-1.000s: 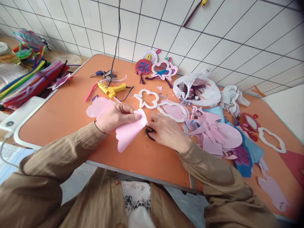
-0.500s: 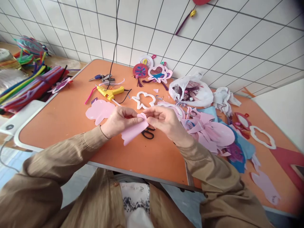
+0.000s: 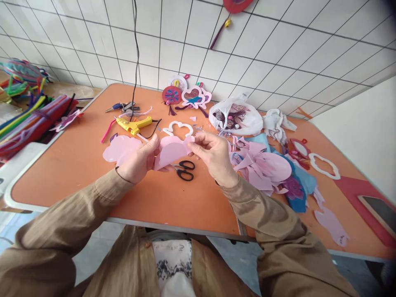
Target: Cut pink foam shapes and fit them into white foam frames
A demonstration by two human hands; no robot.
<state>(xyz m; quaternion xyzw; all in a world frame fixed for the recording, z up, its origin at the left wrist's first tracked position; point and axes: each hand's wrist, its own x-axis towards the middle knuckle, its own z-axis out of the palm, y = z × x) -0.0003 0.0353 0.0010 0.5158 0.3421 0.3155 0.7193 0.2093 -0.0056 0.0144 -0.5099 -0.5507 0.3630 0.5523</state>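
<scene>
Between my two hands I hold a folded pink paper cutout [image 3: 172, 152] with a scalloped edge, above the table. My left hand [image 3: 139, 160] is closed on its left end, thumb on top and fingers beneath. The thumb and fingers of my right hand [image 3: 213, 153] pinch its right end. Black-handled scissors [image 3: 185, 170] lie just below the cutout, their blades partly hidden. Another pink scalloped cutout [image 3: 120, 148] lies on the table beside my left hand. Behind the held piece is a white scalloped frame [image 3: 178, 128], its lower part covered.
A yellow glue gun [image 3: 133, 124] with a cord lies behind my left hand, near keys [image 3: 126, 107]. Pink scraps [image 3: 260, 165] are piled on the right, by a white plastic bag [image 3: 256, 119]. Finished ornaments [image 3: 172, 95] lean at the wall. Pipe cleaners [image 3: 37, 119] lie far left.
The pink cutout has been turned and opened out flatter between my hands, showing its scalloped edge upward. My left hand has rotated palm-up under it. The scissors show more, and the view has shifted right.
</scene>
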